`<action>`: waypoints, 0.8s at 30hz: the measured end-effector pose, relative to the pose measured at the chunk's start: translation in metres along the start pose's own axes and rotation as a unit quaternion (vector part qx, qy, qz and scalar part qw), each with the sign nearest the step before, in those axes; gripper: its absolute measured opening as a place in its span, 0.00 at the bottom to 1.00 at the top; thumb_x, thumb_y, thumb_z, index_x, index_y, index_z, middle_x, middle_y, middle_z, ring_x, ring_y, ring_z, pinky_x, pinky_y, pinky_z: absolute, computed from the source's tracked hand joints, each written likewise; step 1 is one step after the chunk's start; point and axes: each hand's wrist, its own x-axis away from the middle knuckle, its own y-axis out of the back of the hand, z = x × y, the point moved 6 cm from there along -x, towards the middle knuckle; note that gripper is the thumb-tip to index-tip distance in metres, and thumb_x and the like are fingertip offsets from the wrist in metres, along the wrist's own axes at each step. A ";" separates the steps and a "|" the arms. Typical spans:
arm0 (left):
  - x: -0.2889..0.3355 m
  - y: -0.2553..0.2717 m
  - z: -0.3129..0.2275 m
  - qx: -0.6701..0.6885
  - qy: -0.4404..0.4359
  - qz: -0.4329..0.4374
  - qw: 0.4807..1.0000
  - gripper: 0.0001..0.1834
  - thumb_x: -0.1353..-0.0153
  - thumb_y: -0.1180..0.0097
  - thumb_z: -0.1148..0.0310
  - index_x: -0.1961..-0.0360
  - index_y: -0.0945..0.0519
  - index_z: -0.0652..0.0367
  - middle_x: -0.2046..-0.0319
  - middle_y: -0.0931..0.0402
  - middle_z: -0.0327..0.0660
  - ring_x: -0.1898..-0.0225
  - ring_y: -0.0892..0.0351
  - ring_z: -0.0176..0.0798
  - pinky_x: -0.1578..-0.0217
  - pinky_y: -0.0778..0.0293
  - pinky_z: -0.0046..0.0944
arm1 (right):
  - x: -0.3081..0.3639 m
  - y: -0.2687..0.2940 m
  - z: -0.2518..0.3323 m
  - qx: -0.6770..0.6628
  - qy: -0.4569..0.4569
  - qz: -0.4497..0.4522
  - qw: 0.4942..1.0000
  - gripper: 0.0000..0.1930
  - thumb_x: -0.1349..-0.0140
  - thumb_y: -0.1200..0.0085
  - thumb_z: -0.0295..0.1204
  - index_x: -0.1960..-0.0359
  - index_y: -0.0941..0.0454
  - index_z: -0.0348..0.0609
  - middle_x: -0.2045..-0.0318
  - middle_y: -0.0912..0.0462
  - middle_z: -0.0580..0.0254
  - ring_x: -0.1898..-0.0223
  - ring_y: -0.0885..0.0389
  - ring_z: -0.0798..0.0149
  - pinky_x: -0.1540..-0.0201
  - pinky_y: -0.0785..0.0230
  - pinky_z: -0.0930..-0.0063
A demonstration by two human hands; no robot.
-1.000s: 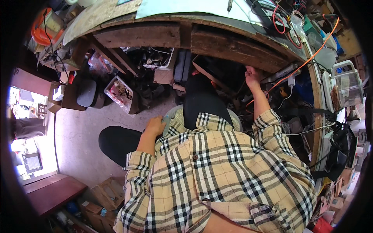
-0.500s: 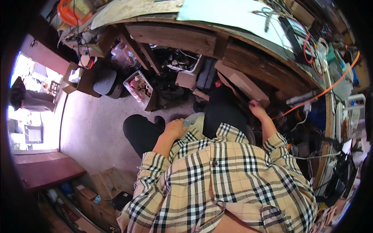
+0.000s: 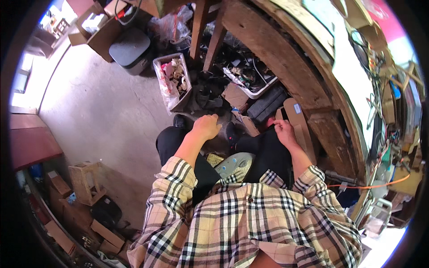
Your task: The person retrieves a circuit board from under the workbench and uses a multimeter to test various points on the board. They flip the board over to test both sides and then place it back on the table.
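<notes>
My left hand [image 3: 207,127] is over my left knee, its fingers loosely curled together with nothing visible in them. To the right, my right hand [image 3: 285,131] has its fingers bent in close together beside the brown cardboard box [image 3: 298,120] under the bench. Whether it grips the box's edge or something small cannot be made out. A small red thing [image 3: 271,121] shows just past its fingertips. Between my thighs sits a grey-green padded piece [image 3: 236,164] with blue round spots, partly covered by my plaid shirt.
A bin of scraps [image 3: 173,82] lined with plastic stands ahead, near a dark lidded bin [image 3: 130,47]. A white tray of parts [image 3: 252,76] is beneath the wooden bench [image 3: 277,58]. An orange cable [image 3: 384,182] runs at right. A wooden frame [image 3: 87,181] stands at left.
The view has turned rightward and down toward the floor. My left hand has left my lap and reaches forward. My right hand has shifted to the near left end of the cardboard box.
</notes>
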 end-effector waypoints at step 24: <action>-0.020 0.073 -0.023 0.099 0.040 -0.153 0.982 0.16 0.43 0.42 0.60 0.59 0.25 0.60 0.63 0.22 0.51 0.59 0.20 0.54 0.59 0.24 0.49 | -0.184 0.006 0.030 0.071 -0.056 -0.226 0.970 0.14 0.45 0.39 0.35 0.62 0.25 0.40 0.65 0.20 0.52 0.62 0.21 0.54 0.57 0.29 0.62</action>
